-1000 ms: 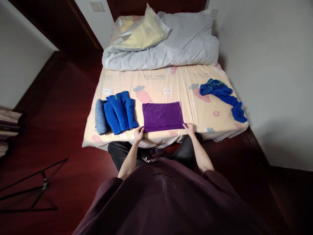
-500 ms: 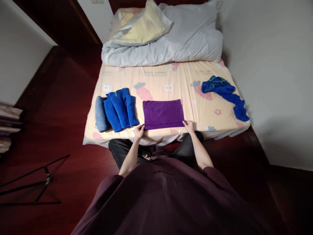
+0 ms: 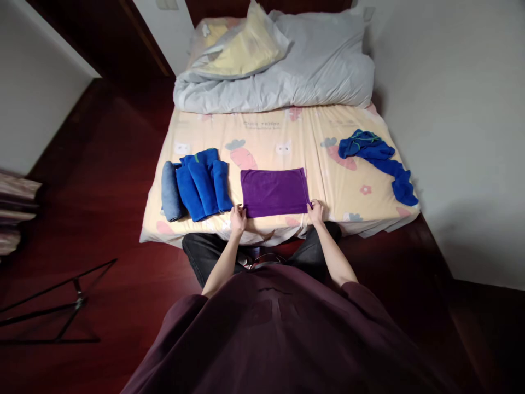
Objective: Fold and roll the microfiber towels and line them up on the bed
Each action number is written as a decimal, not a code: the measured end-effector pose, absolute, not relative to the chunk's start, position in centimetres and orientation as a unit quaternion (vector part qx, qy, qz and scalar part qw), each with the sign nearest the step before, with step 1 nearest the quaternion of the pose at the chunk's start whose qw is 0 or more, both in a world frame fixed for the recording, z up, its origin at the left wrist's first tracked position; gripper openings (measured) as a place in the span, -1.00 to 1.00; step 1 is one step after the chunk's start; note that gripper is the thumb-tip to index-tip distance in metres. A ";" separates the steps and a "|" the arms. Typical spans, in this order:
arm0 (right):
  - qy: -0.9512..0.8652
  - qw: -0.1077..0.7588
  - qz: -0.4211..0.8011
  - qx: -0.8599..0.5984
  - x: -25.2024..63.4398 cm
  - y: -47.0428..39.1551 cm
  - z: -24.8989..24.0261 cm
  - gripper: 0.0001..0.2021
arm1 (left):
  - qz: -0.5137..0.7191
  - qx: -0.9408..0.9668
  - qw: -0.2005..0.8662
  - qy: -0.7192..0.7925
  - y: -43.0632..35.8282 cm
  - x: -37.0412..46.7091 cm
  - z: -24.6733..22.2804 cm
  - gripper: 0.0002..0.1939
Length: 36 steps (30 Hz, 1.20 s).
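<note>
A purple towel (image 3: 275, 191) lies flat as a rectangle near the front edge of the bed. Its near left corner is pinched by my left hand (image 3: 238, 220), whose fingertips partly cover that corner. My right hand (image 3: 315, 212) is closed on the near right corner. Just left of the towel sit several blue rolled towels (image 3: 200, 186) side by side, with a grey-blue rolled towel (image 3: 170, 192) at their outer end.
Crumpled blue cloths (image 3: 375, 156) with green edging lie at the bed's right side. A grey quilt (image 3: 270, 90) and a yellow pillow (image 3: 246, 54) are heaped at the far end of the bed (image 3: 295, 142). Black tripod legs (image 3: 77, 301) stand on the floor at left.
My left hand has turned and shifted slightly right at the towel's near left corner. The right hand stays at its corner, and the towel lies almost as before.
</note>
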State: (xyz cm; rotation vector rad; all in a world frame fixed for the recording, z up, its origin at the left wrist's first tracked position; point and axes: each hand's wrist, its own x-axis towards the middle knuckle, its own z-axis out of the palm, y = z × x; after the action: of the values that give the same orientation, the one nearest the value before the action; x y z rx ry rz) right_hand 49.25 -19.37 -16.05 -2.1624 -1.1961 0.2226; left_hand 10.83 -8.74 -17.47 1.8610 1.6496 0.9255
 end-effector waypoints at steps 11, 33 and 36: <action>-0.734 0.220 0.123 -0.631 45.6 -22.3 -15.8 -0.48 | 0.165 0.867 0.207 0.423 -12.6 13.7 -17.5 -0.42; -0.705 0.162 0.148 -0.674 47.4 -19.2 -15.4 -0.34 | 0.165 0.843 0.303 0.413 -8.0 11.2 -17.4 -0.45; -0.716 0.180 0.175 -0.652 48.2 -20.9 -15.3 -0.38 | 0.180 0.836 0.336 0.394 -8.9 9.4 -17.6 -0.48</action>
State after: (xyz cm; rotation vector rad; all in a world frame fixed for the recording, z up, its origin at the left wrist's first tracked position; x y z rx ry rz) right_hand 48.21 -20.91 -15.33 -1.8424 -2.0223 0.4952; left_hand 9.38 -8.85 -17.56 2.1811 1.0280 0.4682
